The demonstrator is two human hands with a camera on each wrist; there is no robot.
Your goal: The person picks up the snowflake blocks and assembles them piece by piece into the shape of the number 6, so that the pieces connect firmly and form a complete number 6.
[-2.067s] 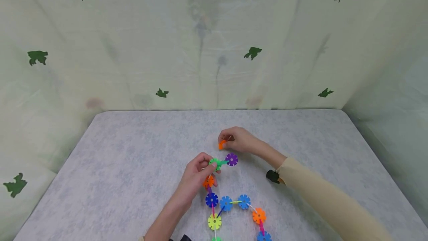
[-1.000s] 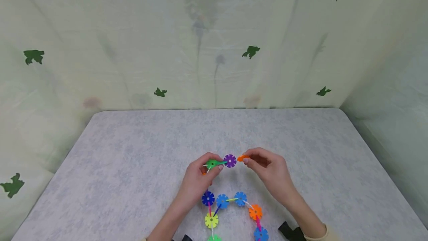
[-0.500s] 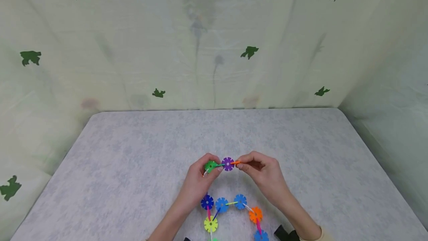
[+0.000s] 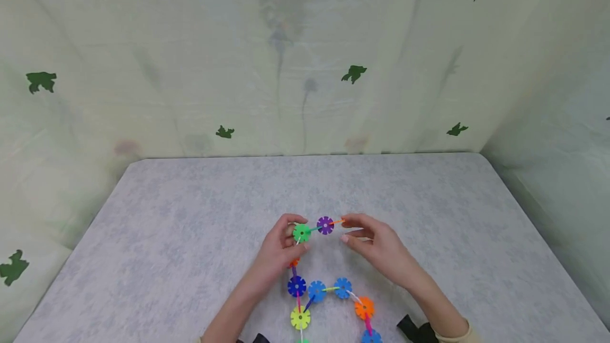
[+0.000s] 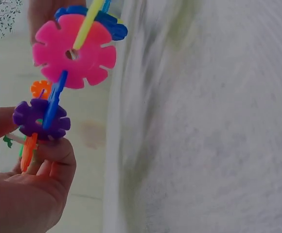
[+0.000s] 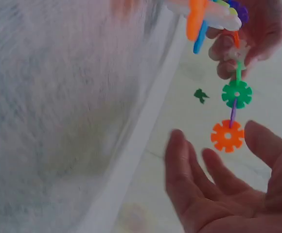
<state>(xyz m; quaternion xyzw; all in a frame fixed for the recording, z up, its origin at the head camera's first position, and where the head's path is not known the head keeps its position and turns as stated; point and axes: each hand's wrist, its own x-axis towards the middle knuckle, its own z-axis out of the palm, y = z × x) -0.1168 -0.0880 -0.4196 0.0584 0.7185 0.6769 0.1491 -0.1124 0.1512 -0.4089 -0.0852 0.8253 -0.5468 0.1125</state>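
My left hand (image 4: 274,250) pinches a whitish notched disc (image 6: 234,52) in a chain of interlocking plastic discs. Beyond it come a green disc (image 4: 297,229), then a purple disc (image 4: 321,222) seen between both hands. An orange disc (image 6: 220,139) sits at the chain's end, edge-on in the head view. My right hand (image 4: 383,250) has its fingers and thumb spread around that end, fingertips close to the orange disc. The left wrist view shows another purple disc (image 5: 23,116) by the left fingers, with a pink disc (image 5: 51,43) above.
Nearer the body, the chain continues through a dark blue disc (image 4: 293,283), a yellow disc (image 4: 296,323), light blue discs (image 4: 313,296) and another orange disc (image 4: 360,312). A grey mottled tabletop (image 4: 205,237) lies beneath. Behind its far edge hangs a pale curtain (image 4: 181,57).
My right hand has brought the orange disc from above to the purple disc's right side, where it now sits joined. The right fingers have since spread apart. My left hand stays around the chain.
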